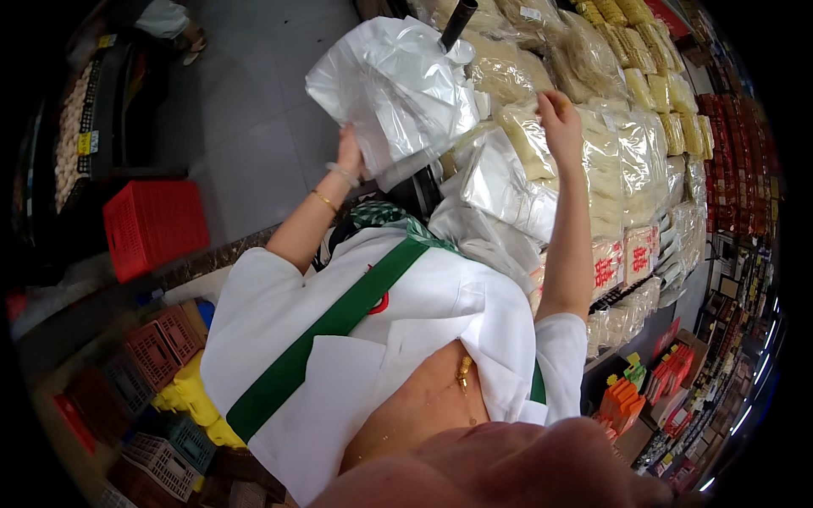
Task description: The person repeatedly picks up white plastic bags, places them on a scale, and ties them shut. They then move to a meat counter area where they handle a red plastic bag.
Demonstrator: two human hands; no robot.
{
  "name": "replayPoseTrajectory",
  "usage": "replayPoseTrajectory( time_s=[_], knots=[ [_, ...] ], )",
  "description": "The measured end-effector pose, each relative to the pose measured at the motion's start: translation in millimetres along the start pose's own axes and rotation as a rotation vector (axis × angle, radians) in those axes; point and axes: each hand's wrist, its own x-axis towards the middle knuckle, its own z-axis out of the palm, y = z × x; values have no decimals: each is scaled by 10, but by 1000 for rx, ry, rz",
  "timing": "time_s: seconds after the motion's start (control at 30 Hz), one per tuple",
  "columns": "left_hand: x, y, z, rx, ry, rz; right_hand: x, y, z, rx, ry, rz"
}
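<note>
A thick bundle of clear plastic bags hangs by a dark post in front of me. My left hand grips the bundle's lower left edge, its fingers partly hidden by the film. To the right, my right hand is raised over clear packs of pale dried noodles. Its fingers are bent inward, and whether anything thin sits between them cannot be made out. Below the bundle, another folded stack of white plastic bags lies against the noodle packs, near my right forearm.
Yellow noodle packs and red packages fill shelves at the right. On the left, a red plastic crate stands by an egg display. A person's foot shows on the grey floor. Several baskets are at lower left.
</note>
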Motion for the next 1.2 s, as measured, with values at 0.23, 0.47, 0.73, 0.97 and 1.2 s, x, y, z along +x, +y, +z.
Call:
replayPoseTrajectory(
  time_s=[0.23, 0.47, 0.73, 0.97, 1.2],
  knots=[
    [988, -510, -564, 1507, 37, 412, -515, 313, -321, -183, -118, 44],
    [-438, 1169, 414, 1096, 154, 1258, -620, -624, 327, -348, 26, -511],
    [-601, 1158, 1102, 997, -362, 1240, -325, -717, 1098, -543, 41, -739],
    [-476, 1231, 926, 1029, -81, 1277, -258, -153, 503, -159, 115, -74],
    [-436, 1271, 850, 1112, -310, 1146, -654, 623, -305, 304, 188, 196]
  ],
)
